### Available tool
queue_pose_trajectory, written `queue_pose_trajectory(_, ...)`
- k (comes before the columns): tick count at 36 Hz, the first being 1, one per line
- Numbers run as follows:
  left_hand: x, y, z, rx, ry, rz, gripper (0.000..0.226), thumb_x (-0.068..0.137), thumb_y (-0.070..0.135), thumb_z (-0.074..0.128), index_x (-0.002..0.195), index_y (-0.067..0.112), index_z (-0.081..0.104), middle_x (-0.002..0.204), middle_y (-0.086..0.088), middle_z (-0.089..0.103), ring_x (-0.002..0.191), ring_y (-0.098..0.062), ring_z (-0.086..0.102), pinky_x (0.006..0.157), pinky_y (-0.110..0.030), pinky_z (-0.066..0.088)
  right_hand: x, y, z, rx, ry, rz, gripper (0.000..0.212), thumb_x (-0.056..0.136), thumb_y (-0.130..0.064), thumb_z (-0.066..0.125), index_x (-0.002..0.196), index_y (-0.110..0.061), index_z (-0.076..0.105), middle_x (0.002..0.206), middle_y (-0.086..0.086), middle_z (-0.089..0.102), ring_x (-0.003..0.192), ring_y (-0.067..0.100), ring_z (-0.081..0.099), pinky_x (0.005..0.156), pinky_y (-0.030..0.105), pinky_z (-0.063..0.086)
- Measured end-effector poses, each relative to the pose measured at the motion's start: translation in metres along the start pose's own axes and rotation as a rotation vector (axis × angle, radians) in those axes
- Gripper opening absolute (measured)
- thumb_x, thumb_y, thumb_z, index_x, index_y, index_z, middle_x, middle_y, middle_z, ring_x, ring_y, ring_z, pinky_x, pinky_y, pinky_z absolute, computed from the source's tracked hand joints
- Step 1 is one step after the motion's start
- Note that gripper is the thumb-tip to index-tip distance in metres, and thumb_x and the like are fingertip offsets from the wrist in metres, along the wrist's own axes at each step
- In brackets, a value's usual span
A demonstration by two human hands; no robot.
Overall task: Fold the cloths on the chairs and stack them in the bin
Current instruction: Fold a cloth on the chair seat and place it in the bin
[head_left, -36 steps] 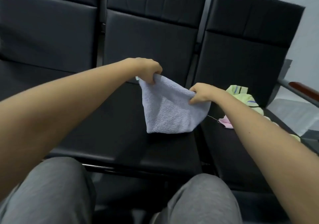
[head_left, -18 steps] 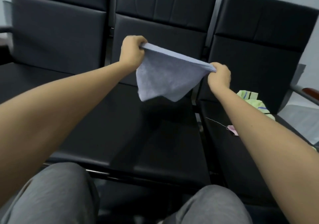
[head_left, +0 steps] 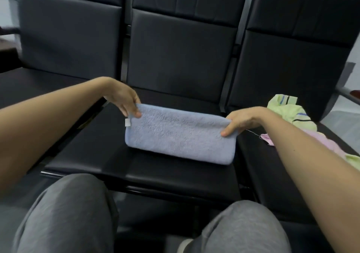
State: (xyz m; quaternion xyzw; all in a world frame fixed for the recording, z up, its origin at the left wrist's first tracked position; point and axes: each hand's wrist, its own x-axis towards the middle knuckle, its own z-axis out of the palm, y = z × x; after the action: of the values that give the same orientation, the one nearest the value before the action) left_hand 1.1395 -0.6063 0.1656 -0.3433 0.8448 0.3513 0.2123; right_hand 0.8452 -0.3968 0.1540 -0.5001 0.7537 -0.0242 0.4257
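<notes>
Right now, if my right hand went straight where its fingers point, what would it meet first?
The blue towel, it seems: the right hand pinches its end, fingers pointing along it.

You see a dim, soft-focus view: a pale sheen streaks the glossy black leather chair seat (head_left: pixel 148 176), corners smear, and straight lines bow at the edges.

A person's left hand (head_left: pixel 122 99) and right hand (head_left: pixel 243 120) pinch the far corners of a light blue towel (head_left: pixel 179 137), folded into a long band across the middle seat (head_left: pixel 136 167) of three black chairs. A white tag (head_left: pixel 127 122) hangs at its left end. A green striped cloth (head_left: pixel 288 110) and a pink cloth (head_left: pixel 319 139) lie crumpled on the right seat (head_left: pixel 272 174).
</notes>
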Motion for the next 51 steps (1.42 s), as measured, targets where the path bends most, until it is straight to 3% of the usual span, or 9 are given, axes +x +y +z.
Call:
queue_pose_trajectory(9, 0.074, -0.022, 0.033, -0.13, 0.384, -0.132, 0.024, 0.088, 0.024, 0.065, 0.107, 0.009, 0.061, 0.09, -0.004, 0.064, 0.077, -0.015, 0.061, 0.064, -0.023, 0.052, 0.063, 0.026, 0.021, -0.047, 0.354, 0.118, 0.017, 0.085, -0.021, 0.067, 0.1, -0.013, 0.063, 0.09, 0.003, 0.062, 0.083, 0.019, 0.059, 0.081, 0.037, 0.05)
queue_pose_trajectory(15, 0.099, -0.01, 0.046, 0.237, 0.758, 0.137, 0.056, 0.087, 0.026, 0.062, 0.138, 0.013, 0.043, 0.137, -0.01, 0.048, 0.125, -0.029, 0.046, 0.101, -0.038, 0.04, 0.08, 0.03, 0.031, -0.125, 0.537, 0.172, 0.051, 0.084, -0.023, 0.063, 0.13, -0.011, 0.046, 0.119, 0.006, 0.053, 0.095, 0.022, 0.055, 0.081, 0.034, 0.048)
queue_pose_trajectory(20, 0.104, 0.027, 0.088, 0.571, 0.322, 0.514, 0.057, 0.095, 0.053, 0.036, 0.148, 0.035, 0.026, 0.157, 0.005, 0.021, 0.145, -0.015, 0.012, 0.116, -0.036, 0.009, 0.088, 0.026, 0.035, -0.153, 0.718, 0.19, 0.043, 0.091, -0.021, 0.051, 0.133, -0.015, 0.045, 0.131, 0.008, 0.051, 0.113, 0.028, 0.053, 0.093, 0.042, 0.047)
queue_pose_trajectory(23, 0.118, 0.024, 0.116, 0.624, 0.194, 0.405, 0.051, 0.101, 0.051, 0.02, 0.148, 0.046, 0.002, 0.16, 0.009, -0.006, 0.147, -0.014, -0.009, 0.117, -0.04, -0.007, 0.09, 0.019, 0.038, -0.146, 0.806, 0.153, 0.035, 0.093, -0.019, 0.049, 0.128, -0.015, 0.052, 0.13, 0.008, 0.053, 0.114, 0.029, 0.053, 0.091, 0.039, 0.045)
queue_pose_trajectory(28, 0.133, 0.028, 0.124, 0.245, 0.492, -0.066, 0.052, 0.1, 0.053, 0.015, 0.15, 0.043, 0.004, 0.16, 0.003, -0.007, 0.147, -0.027, -0.007, 0.116, -0.05, -0.006, 0.088, 0.005, 0.047, -0.109, 0.999, 0.029, 0.029, 0.09, -0.011, 0.047, 0.116, -0.014, 0.059, 0.123, 0.011, 0.053, 0.111, 0.032, 0.052, 0.092, 0.038, 0.042)
queue_pose_trajectory(34, 0.128, 0.066, 0.107, -0.335, 0.389, -0.214, 0.061, 0.097, 0.032, 0.038, 0.152, 0.022, 0.013, 0.154, -0.012, 0.021, 0.14, -0.036, 0.022, 0.113, -0.049, 0.024, 0.1, -0.008, 0.074, -0.162, 0.666, -0.252, 0.046, 0.083, -0.001, 0.049, 0.125, -0.019, 0.052, 0.115, 0.007, 0.045, 0.109, 0.027, 0.049, 0.095, 0.043, 0.044)
queue_pose_trajectory(38, 0.106, 0.051, 0.087, 0.076, 0.67, -0.161, 0.037, 0.09, 0.011, 0.048, 0.127, 0.011, 0.051, 0.113, -0.011, 0.058, 0.095, -0.03, 0.055, 0.074, -0.033, 0.044, 0.105, -0.003, 0.091, -0.064, 0.509, -0.284, 0.045, 0.086, 0.001, 0.046, 0.124, -0.023, 0.05, 0.129, 0.004, 0.04, 0.113, 0.023, 0.046, 0.096, 0.037, 0.043)
queue_pose_trajectory(45, 0.098, -0.035, 0.094, -0.018, 0.61, 0.195, 0.052, 0.086, 0.002, 0.052, 0.132, 0.027, 0.05, 0.141, -0.003, 0.035, 0.113, -0.023, 0.05, 0.093, -0.032, 0.044, 0.098, 0.005, 0.098, 0.16, 0.38, -0.32, 0.045, 0.086, -0.004, 0.053, 0.116, -0.036, 0.045, 0.143, -0.004, 0.029, 0.133, 0.018, 0.026, 0.103, 0.027, 0.027)
queue_pose_trajectory(51, 0.08, -0.027, 0.109, 0.091, 0.463, 0.239, 0.059, 0.069, 0.043, 0.057, 0.124, 0.058, 0.041, 0.158, 0.003, 0.008, 0.141, -0.03, 0.018, 0.111, -0.053, 0.016, 0.099, -0.002, 0.101, -0.06, 0.361, -0.248, 0.038, 0.089, -0.019, 0.057, 0.12, -0.039, 0.05, 0.146, -0.001, 0.023, 0.135, 0.023, 0.018, 0.114, 0.042, 0.017)
